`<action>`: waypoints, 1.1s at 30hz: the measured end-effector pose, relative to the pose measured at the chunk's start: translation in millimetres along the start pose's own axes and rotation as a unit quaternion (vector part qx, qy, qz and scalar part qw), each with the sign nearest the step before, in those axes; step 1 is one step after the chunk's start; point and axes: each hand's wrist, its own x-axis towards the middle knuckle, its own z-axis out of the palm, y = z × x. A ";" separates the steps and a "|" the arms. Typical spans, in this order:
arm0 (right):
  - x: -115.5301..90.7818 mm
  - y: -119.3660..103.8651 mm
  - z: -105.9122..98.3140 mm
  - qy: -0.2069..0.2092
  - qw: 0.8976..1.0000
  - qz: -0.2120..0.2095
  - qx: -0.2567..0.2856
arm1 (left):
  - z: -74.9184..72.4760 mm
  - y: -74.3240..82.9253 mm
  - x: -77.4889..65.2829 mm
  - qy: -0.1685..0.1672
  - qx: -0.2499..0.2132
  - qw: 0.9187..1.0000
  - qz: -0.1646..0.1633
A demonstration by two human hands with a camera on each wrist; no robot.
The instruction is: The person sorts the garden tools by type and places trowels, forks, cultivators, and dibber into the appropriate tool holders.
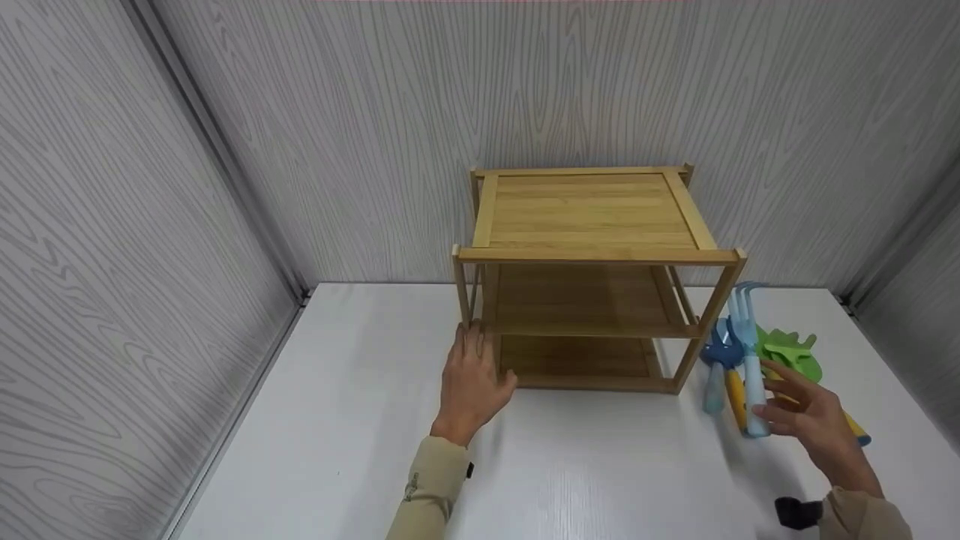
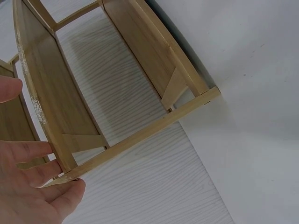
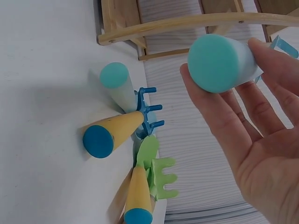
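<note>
A three-tier wooden shelf rack (image 1: 592, 214) stands near the back wall. My left hand (image 1: 469, 382) touches its front left post (image 2: 135, 137) at the middle tier, fingers extended on both sides of the post, thumb spread away. At the rack's right side, my right hand (image 1: 821, 427) pinches a light blue toy hand rake (image 1: 755, 382) by its handle between thumb and fingers. The turquoise handle end (image 3: 212, 63) faces the right wrist camera. The rake is raised over the other tools, its bent tines pointing toward the back wall.
Beside the rack lie a blue tool with a pale handle (image 1: 714, 390), a blue rake with a yellow handle (image 3: 117, 128), and green tools (image 1: 795, 356) with yellow handles. Grey wood-grain panels (image 1: 337, 135) enclose the white table (image 1: 360, 420) behind and at both sides.
</note>
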 end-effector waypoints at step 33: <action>-15.8 -3.1 13.9 0.087 0.992 -0.042 0.080 | 0.4 -0.7 0.7 0.004 -0.005 1.000 0.008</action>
